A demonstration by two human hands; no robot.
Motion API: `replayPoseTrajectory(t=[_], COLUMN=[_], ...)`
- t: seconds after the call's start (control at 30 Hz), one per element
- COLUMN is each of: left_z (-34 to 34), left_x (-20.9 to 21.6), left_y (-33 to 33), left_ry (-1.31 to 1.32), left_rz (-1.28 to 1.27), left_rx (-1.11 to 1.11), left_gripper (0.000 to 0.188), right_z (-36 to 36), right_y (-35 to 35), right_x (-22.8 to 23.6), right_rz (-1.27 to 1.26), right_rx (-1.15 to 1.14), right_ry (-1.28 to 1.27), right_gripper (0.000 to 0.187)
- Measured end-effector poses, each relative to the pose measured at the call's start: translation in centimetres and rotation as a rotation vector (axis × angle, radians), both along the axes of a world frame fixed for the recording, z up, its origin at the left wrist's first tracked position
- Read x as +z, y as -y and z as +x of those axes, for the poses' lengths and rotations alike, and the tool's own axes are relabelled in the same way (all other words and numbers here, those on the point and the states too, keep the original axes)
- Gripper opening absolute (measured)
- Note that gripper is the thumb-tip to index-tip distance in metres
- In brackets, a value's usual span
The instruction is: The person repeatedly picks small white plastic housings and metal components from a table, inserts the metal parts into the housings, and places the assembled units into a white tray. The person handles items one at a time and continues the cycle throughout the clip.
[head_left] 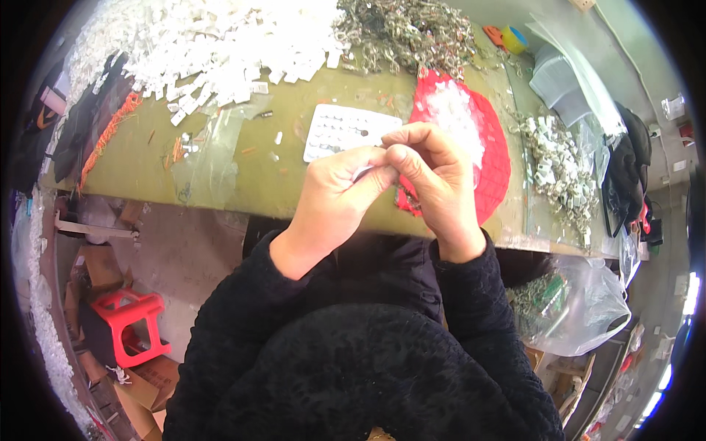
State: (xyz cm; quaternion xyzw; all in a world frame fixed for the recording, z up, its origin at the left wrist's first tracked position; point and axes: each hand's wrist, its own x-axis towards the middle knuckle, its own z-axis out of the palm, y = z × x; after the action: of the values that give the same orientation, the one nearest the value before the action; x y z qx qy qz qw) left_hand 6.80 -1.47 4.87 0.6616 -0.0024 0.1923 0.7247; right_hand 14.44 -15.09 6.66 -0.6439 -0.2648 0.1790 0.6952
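My left hand (342, 195) and my right hand (437, 180) meet fingertip to fingertip above the near edge of the table. Both are pinched closed; whatever sits between the fingers is too small and too covered to name. Just behind them lies a white card (327, 136) with rows of small dark marks or parts. Beneath and beside my right hand spreads a red cloth (496, 158), bearing a heap of small clear-white pieces (452, 117).
White tab-like pieces (213, 44) are piled at the back left, beside a tangled heap of metallic parts (404, 33). More white pieces with metal ends (562, 169) lie at right. A plastic bag (581, 305) hangs below the table; a red stool (132, 323) stands lower left.
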Motion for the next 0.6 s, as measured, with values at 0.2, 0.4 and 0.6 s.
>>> replayPoseTrajectory(t=[0.2,0.4,0.6], left_z=[-0.3,-2.1,-2.7], left_x=[-0.9,1.0,1.3], left_y=[1.4,0.5,0.2], left_ry=[0.091,-0.019,-0.129], left_rz=[-0.121,-0.259,-0.066], left_rx=[-0.018,-0.093,-0.086], left_gripper=[0.01,0.013,0.014], right_z=[-2.7,-3.2,-3.9], right_y=[0.9,2.9,3.6], right_x=[-2.0,-1.8,-1.3], right_rz=[0.421,0.324,0.018], right_rx=[-0.062,-0.028,-0.154], right_ry=[-0.242,-0.185,0.483], right_gripper=[0.018,0.019,0.019])
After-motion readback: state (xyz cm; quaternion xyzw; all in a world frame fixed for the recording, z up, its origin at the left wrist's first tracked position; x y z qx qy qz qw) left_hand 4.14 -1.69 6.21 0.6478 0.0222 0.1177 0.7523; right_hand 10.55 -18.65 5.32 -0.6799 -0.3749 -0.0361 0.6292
